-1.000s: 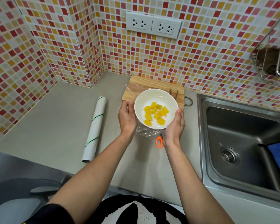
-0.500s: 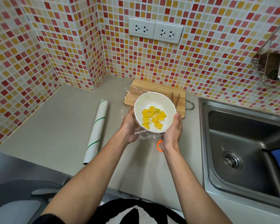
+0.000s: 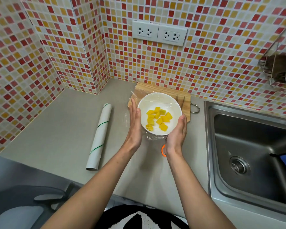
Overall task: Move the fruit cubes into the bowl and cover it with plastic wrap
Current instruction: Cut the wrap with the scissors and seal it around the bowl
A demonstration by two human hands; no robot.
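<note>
So the white bowl [image 3: 159, 113] is held up between both hands, over the front edge of the wooden cutting board [image 3: 158, 90] at the back of the grey bench [image 3: 59, 129]. The yellow fruit cubes [image 3: 158, 119] are all seen inside it, piled toward the middle and the near side. Plastic wrap [image 3: 155, 138] is stretched over the top, with a glossy sheen across the rim, and loose crinkled film is bunched under the near side of the bowl and trails off to the left onto the board.

The left hand [image 3: 134, 124] is laid flat against the bowl's left side, fingers straight and together, so it's pressing rather than grabbing. The right hand [image 3: 176, 134] is cupped around the lower right of the bowl, thumb up along the rim; the rest of its fingers are hidden underneath, so how far they're curled can't be told exactly.

The roll of wrap [image 3: 99, 137] is left lying on the bench well to the left, tube end toward the camera. An orange scissor handle [image 3: 163, 151] is peeking out just beside the right wrist. A steel sink [image 3: 254, 154] is set into the bench on the right, and two wall sockets [image 3: 159, 33] are mounted on the tiled wall behind.
</note>
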